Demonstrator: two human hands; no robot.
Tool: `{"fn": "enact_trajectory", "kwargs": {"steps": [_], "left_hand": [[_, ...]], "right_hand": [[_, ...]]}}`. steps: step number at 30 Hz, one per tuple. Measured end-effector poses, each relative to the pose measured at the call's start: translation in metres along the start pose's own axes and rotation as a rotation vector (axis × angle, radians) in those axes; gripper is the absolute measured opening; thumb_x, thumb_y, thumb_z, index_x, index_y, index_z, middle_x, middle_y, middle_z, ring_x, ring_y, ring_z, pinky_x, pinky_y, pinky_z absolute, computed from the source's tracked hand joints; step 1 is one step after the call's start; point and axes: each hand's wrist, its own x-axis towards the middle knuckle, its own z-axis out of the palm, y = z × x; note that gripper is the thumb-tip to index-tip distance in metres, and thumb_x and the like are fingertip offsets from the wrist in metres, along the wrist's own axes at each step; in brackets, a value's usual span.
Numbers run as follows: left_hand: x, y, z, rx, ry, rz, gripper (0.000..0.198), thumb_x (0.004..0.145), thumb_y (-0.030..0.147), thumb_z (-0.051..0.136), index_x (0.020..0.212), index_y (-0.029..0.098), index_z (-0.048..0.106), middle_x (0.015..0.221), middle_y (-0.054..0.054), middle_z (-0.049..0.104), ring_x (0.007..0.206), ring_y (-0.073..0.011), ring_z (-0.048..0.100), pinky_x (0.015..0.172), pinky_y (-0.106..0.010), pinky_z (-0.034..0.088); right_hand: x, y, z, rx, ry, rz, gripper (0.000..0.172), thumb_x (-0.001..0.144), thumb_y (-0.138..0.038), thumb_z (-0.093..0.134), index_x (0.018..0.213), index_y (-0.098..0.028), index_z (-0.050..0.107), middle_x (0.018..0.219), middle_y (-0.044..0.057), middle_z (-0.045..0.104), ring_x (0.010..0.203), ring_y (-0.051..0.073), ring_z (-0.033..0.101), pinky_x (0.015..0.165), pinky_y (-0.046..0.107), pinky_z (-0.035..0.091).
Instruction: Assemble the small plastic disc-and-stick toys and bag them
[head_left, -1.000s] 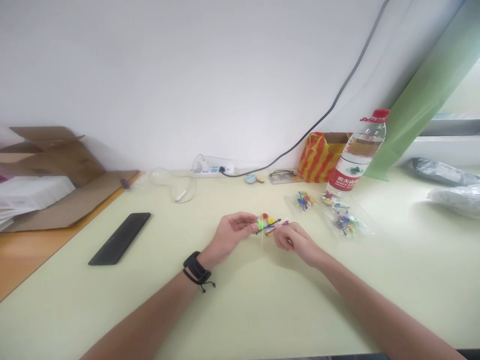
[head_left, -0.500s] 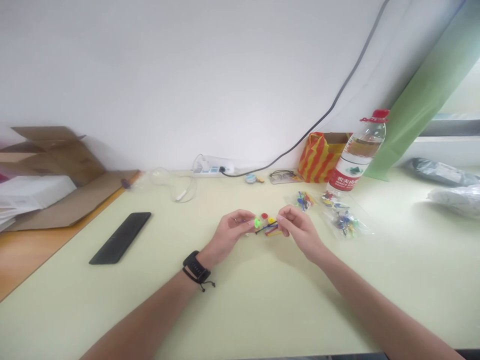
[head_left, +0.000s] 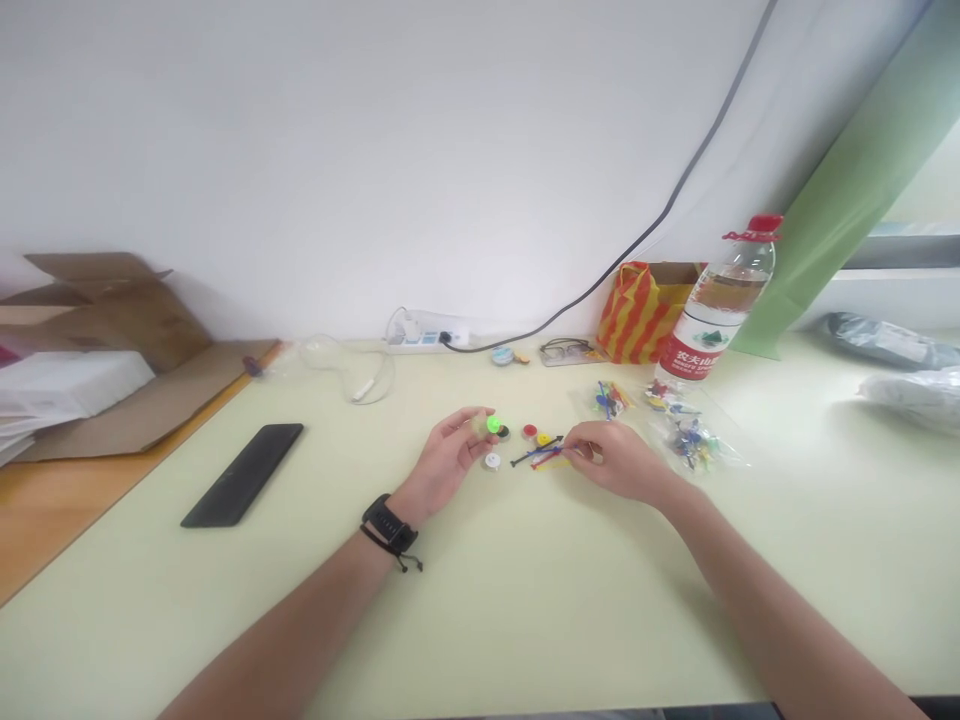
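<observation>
Left hand (head_left: 444, 460), right hand (head_left: 618, 462) (both curled)

Red disc (head_left: 529, 431) between 2 bare hands (head_left: 439, 465) (head_left: 619, 460)

- Stretches wide as a pale green tabletop (head_left: 465, 630).
- Bears a flat black slab (head_left: 244, 475) at left.
- Carries, along the back, a looped white cable (head_left: 363, 391), a white power strip (head_left: 420, 333), eyeglasses (head_left: 556, 350), a striped red-and-yellow bag (head_left: 637, 318) and a red-capped water bottle (head_left: 697, 335).
- Holds, mid-table, a red disc (head_left: 529, 431), a yellow disc (head_left: 544, 439) and a white disc (head_left: 492, 462), near thin coloured sticks (head_left: 525, 457).
- Supports clear bags of small coloured pieces (head_left: 697, 445) farther right.
</observation>
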Motion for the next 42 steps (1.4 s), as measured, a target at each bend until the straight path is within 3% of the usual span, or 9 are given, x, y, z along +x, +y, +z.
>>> {"fn": "enact_trajectory", "kwargs": {"steps": [4, 9, 13, 18, 22, 26, 32, 42], "left_hand": [[0.002, 0.001, -0.003, -0.014, 0.001, -0.005, 0.024, 0.084, 0.030, 0.080, 0.102, 0.015, 0.076, 0.106, -0.009, 0.075, 0.087, -0.0145, 0.070, 0.084, -0.026, 0.053], [0.003, 0.001, -0.006, -0.038, 0.001, -0.008, 0.027, 0.080, 0.021, 0.083, 0.106, 0.015, 0.077, 0.108, -0.009, 0.076, 0.092, -0.0154, 0.070, 0.088, -0.026, 0.053], [0.004, 0.000, -0.006, -0.053, 0.014, -0.015, 0.026, 0.082, 0.021, 0.082, 0.106, 0.015, 0.078, 0.103, -0.007, 0.075, 0.086, -0.0130, 0.068, 0.085, -0.024, 0.053], [0.005, 0.000, -0.006, -0.034, -0.019, -0.023, 0.021, 0.084, 0.030, 0.081, 0.098, 0.014, 0.077, 0.095, -0.006, 0.074, 0.080, -0.0119, 0.067, 0.078, -0.024, 0.052], [0.006, -0.001, -0.007, -0.031, -0.012, -0.035, 0.019, 0.085, 0.029, 0.080, 0.093, 0.013, 0.076, 0.091, -0.007, 0.074, 0.076, -0.0112, 0.066, 0.075, -0.023, 0.052], [0.005, -0.002, -0.007, -0.042, -0.004, -0.038, 0.020, 0.084, 0.029, 0.081, 0.095, 0.013, 0.076, 0.092, -0.007, 0.074, 0.077, -0.0116, 0.066, 0.075, -0.023, 0.052], [0.005, -0.002, -0.007, -0.034, -0.017, -0.028, 0.020, 0.085, 0.030, 0.080, 0.097, 0.014, 0.075, 0.094, -0.006, 0.073, 0.079, -0.0114, 0.065, 0.076, -0.023, 0.051], [0.007, -0.004, -0.009, -0.050, 0.026, -0.010, 0.023, 0.083, 0.029, 0.082, 0.097, 0.013, 0.075, 0.093, -0.007, 0.073, 0.081, -0.0125, 0.066, 0.076, -0.025, 0.052]], "right_hand": [[-0.002, 0.001, -0.001, -0.039, -0.110, 0.004, 0.012, 0.084, -0.022, 0.062, 0.088, -0.024, 0.073, 0.076, 0.003, 0.070, 0.067, 0.020, 0.062, 0.064, 0.031, 0.042], [-0.002, 0.002, 0.000, -0.051, -0.147, 0.030, 0.017, 0.086, -0.020, 0.059, 0.094, -0.025, 0.073, 0.077, 0.003, 0.070, 0.069, 0.019, 0.063, 0.065, 0.030, 0.042], [-0.001, 0.004, 0.002, -0.047, -0.085, 0.031, 0.012, 0.089, -0.023, 0.059, 0.093, -0.024, 0.070, 0.077, 0.003, 0.068, 0.069, 0.020, 0.062, 0.066, 0.031, 0.043], [0.000, 0.007, 0.009, -0.029, 0.111, -0.049, 0.021, 0.093, -0.024, 0.057, 0.111, -0.024, 0.067, 0.105, 0.010, 0.070, 0.097, 0.027, 0.065, 0.084, 0.040, 0.050], [0.001, 0.012, 0.016, -0.020, 0.083, -0.119, 0.030, 0.093, -0.022, 0.058, 0.122, -0.026, 0.065, 0.118, 0.011, 0.069, 0.113, 0.031, 0.061, 0.098, 0.048, 0.048], [0.002, 0.014, 0.018, -0.008, -0.012, -0.100, 0.017, 0.094, -0.021, 0.058, 0.105, -0.024, 0.070, 0.104, 0.010, 0.072, 0.103, 0.029, 0.064, 0.093, 0.046, 0.049], [0.002, 0.009, 0.014, 0.036, -0.056, -0.069, 0.016, 0.096, -0.020, 0.054, 0.098, -0.024, 0.070, 0.098, 0.008, 0.072, 0.095, 0.025, 0.064, 0.084, 0.040, 0.049], [0.005, 0.005, 0.031, -0.014, 0.021, -0.021, 0.016, 0.097, -0.019, 0.052, 0.097, -0.021, 0.068, 0.096, 0.007, 0.069, 0.091, 0.023, 0.063, 0.079, 0.036, 0.047]]}}
